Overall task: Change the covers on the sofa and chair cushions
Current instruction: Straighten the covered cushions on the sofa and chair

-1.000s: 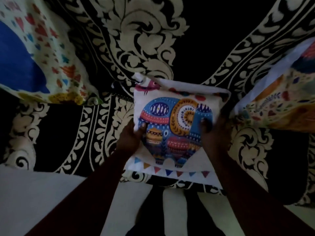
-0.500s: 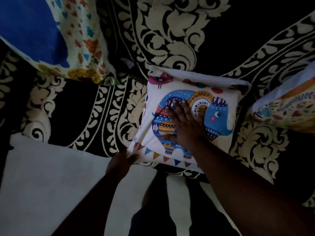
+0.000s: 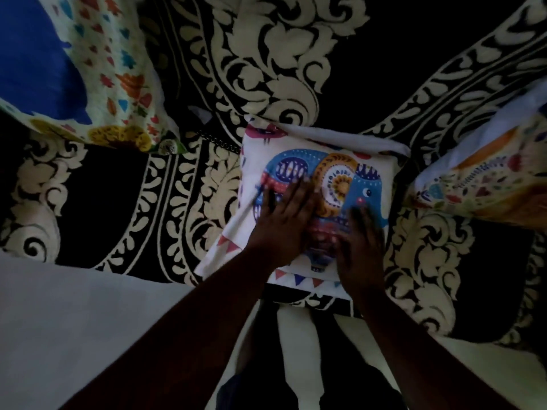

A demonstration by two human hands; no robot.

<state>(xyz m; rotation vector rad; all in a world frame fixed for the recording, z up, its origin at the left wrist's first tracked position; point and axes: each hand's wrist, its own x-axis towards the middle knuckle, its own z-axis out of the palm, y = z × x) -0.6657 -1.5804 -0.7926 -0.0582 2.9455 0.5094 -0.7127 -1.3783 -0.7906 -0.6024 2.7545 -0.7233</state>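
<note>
Two hands flat on one elephant-print cushion; three cushions counted.
Left hand and right hand press on it, fingers straight, spread, holding nothing. It lies on the black-and-cream sofa cover. A blue-patch cushion lies to the elephant cushion's upper left, an orange-print cushion to its right.

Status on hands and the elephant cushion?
Left hand and right hand both flat, pressing on the elephant cushion. Cushion covered, lying on the black-and-cream patterned sofa. Nothing in the way; other cushions sit off to each side.
</note>
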